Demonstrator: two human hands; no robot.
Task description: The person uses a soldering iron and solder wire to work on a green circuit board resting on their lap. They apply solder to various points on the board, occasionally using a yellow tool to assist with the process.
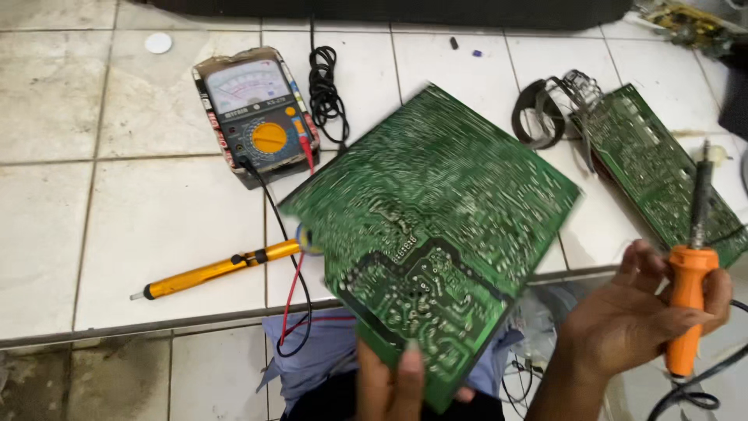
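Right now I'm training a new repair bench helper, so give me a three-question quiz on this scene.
1. True or false: the left hand holds the large green circuit board by its near edge.
2. What does the right hand grip? A) a soldering iron with an orange handle B) a screwdriver C) pliers
3. Fill in: the yellow desoldering pump lies on the ____ floor, below the analog multimeter.

Key: 1 true; 2 A; 3 tiled.

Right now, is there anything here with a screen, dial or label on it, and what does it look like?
Meter: on the floor tiles, upper left; dark boxy case, pale needle dial window, round orange knob.
Large circuit board: held in the left hand; green, pale printed markings, blurred.
No packages or signs.
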